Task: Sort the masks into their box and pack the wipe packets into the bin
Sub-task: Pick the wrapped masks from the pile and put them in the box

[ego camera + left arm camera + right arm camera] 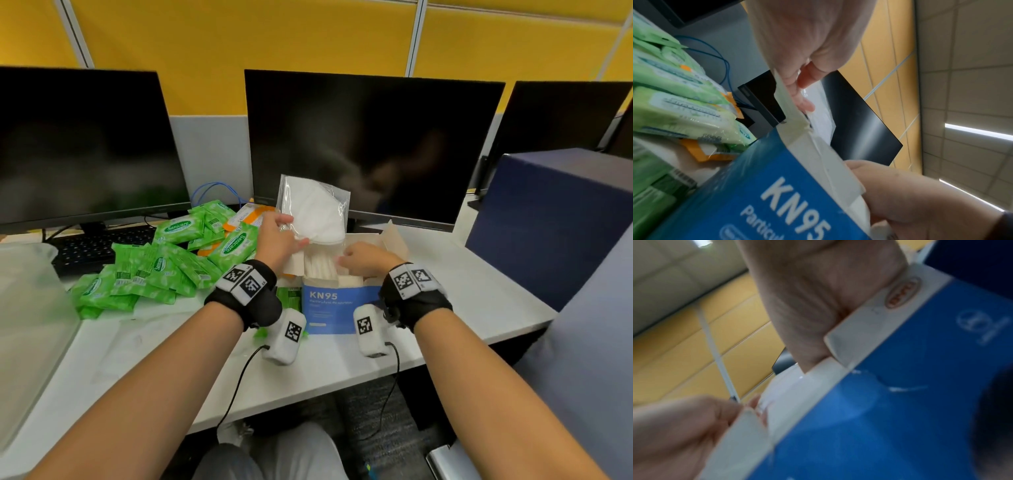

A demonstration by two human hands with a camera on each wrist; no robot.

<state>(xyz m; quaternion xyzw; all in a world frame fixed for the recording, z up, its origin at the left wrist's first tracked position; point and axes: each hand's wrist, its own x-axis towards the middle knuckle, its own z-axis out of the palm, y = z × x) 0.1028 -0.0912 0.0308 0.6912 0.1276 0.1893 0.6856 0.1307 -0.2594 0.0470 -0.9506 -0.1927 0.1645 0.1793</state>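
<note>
My left hand (pixel 286 236) pinches a white mask in a clear wrapper (pixel 317 212) by its lower left edge and holds it upright over the open blue KN95 box (pixel 329 308). In the left wrist view the left hand (pixel 801 91) has thumb and fingers on the wrapper (pixel 820 113) above the box (pixel 756 194). My right hand (pixel 346 258) reaches into the box from the right, fingers resting on the packed masks (pixel 320 267). In the right wrist view, the right hand (pixel 813 313) disappears behind the box flap (pixel 859 331). Green wipe packets (pixel 161 263) lie heaped to the left.
A translucent bin (pixel 30 308) stands at the desk's left edge. Monitors (pixel 370 144) and a keyboard (pixel 89 246) line the back. Orange-edged packets (pixel 246 214) lie behind the wipes. A blue partition (pixel 548 222) rises at the right. A blue cable (pixel 219 188) loops behind.
</note>
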